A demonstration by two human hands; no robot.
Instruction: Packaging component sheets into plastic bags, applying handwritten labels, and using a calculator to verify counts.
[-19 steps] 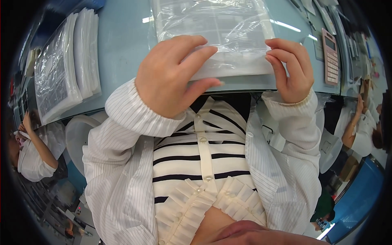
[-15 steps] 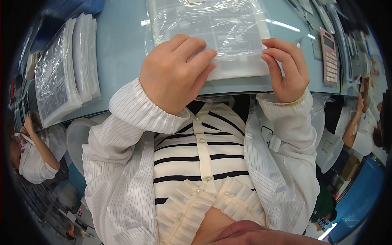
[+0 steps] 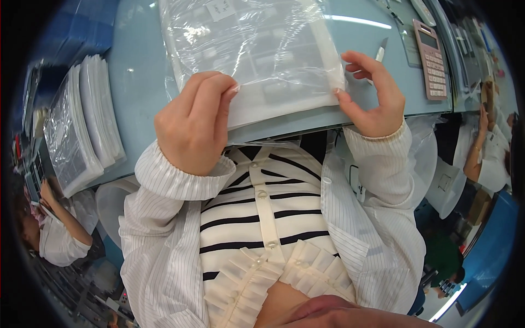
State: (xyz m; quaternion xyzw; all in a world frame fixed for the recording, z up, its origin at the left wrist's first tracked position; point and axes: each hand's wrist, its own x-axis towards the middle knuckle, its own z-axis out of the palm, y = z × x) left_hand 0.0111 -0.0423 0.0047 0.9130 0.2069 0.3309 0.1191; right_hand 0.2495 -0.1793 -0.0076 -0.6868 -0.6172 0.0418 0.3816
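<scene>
A flat clear plastic bag (image 3: 273, 63) with pale sheet-like contents lies in front of me, its near edge close to the table's front edge. A small white label (image 3: 221, 10) shows at its far end. My left hand (image 3: 192, 117) is at the near left part of the bag, thumb and fingertips pinched together on the film. At the near right corner is my right hand (image 3: 377, 98). Its thumb tip touches the bag's edge while the fingers stay spread away from it, holding nothing.
Stacked plastic-wrapped packs (image 3: 90, 117) lie at the left of the blue-green table (image 3: 139, 71), near blue bins (image 3: 71, 33). A knife (image 3: 381, 50) lies beyond my right hand, a pink calculator (image 3: 430, 60) further right. Co-workers (image 3: 63, 229) sit on both sides.
The bag now sits further left in view and slightly turned, with its label showing. My left hand has shifted left and pinches the film; the right hand's fingers have spread.
</scene>
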